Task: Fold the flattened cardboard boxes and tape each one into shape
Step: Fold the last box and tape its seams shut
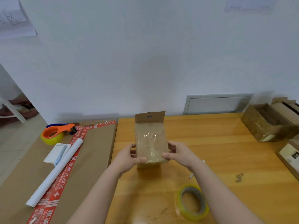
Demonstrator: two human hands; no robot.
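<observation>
A small cardboard box (pixel 151 139) stands on the wooden table (pixel 210 143), its top face covered in shiny clear tape, with one flap marked "8#" sticking up at the far end. My left hand (pixel 129 156) grips the box's near left corner, thumb on top. My right hand (pixel 177 153) grips the near right corner the same way. A roll of clear yellowish tape (pixel 192 202) lies flat on the table near my right forearm.
To the left lies a large brown carton (pixel 90 151) with red printed tape, bearing an orange tape dispenser (pixel 56 132), a notepad with a pen (pixel 57 152) and a rolled white paper tube (pixel 56 172). Taped boxes (pixel 267 123) sit at the table's right edge.
</observation>
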